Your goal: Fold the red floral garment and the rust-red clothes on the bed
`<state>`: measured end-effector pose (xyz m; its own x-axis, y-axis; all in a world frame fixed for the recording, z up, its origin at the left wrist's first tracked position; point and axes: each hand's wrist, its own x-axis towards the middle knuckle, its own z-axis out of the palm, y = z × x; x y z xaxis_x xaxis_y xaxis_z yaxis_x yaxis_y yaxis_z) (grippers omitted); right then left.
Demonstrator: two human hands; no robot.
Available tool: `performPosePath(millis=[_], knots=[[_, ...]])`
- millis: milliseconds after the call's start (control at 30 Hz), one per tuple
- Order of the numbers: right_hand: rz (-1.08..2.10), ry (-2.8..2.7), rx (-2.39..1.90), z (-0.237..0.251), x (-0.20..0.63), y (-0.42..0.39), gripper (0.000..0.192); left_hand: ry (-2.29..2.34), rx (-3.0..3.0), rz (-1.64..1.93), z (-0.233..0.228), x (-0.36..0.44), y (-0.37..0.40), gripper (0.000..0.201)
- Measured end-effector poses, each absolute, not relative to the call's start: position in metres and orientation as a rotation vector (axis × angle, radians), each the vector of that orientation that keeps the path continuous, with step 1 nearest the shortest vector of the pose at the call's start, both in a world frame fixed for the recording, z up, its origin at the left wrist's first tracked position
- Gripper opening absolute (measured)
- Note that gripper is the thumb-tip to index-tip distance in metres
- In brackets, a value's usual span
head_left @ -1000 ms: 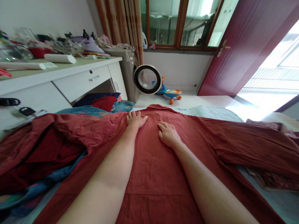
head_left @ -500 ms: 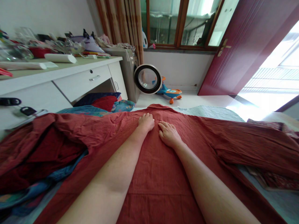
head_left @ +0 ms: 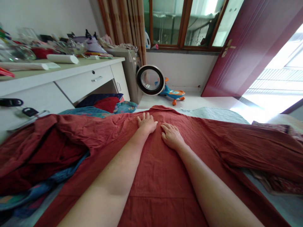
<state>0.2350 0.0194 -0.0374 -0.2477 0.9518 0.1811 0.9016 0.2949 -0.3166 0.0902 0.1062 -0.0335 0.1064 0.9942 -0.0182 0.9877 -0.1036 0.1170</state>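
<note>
Both hands flat, fingers spread, on red garment (head_left: 161, 176); left hand (head_left: 147, 123) shifted rightward, near right hand (head_left: 171, 136).

Rust-red garment (head_left: 163, 176) spread flat over a bed (head_left: 213, 113), collar end toward the far edge.

Pale green bedcover showing bare beyond the collar and along the near right edge. One sleeve stretched out to the right, lying across a patterned dark red cloth (head_left: 281, 186). Heaped on the left of the bed: crumpled dark red fabric (head_left: 40, 157) over blue patterned cloth (head_left: 35, 189), with a blue and red bundle (head_left: 104, 104) at the far left corner. Both hands pressed palm-down on the garment just below the collar, left hand (head_left: 147, 123) and right hand (head_left: 171, 136) close beside each other.
</note>
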Motion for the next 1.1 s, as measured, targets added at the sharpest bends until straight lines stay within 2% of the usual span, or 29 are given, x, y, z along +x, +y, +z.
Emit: performPosePath(millis=[100,167,267,433,500,767,967,1100], knots=[[0.208,-2.235,-1.680,-0.037,0.235,0.019,0.049,1.904,2.430,0.183,-0.035,0.095,0.102,0.046],[0.210,-2.240,-1.684,-0.037,0.235,0.019,0.049,1.910,2.400,0.197,-0.035,0.097,0.101,0.044],[0.217,-2.246,-1.691,-0.037,0.235,0.020,0.049,2.012,2.228,0.148,-0.034,0.095,0.103,0.053],[0.226,-2.239,-1.682,-0.037,0.235,0.019,0.049,2.165,1.951,0.079,-0.036,0.078,0.117,0.086],[0.227,-2.237,-1.677,-0.037,0.235,0.019,0.049,2.179,1.921,0.084,-0.040,0.068,0.124,0.089],[0.230,-2.246,-1.679,-0.035,0.235,0.019,0.048,2.247,1.928,0.156,-0.045,0.055,0.128,0.078],[0.218,-2.235,-1.673,-0.036,0.235,0.020,0.048,2.086,2.353,0.270,-0.037,0.071,0.115,0.044],[0.226,-2.241,-1.681,-0.036,0.235,0.019,0.049,2.267,2.142,0.197,-0.030,0.070,0.113,0.054]])
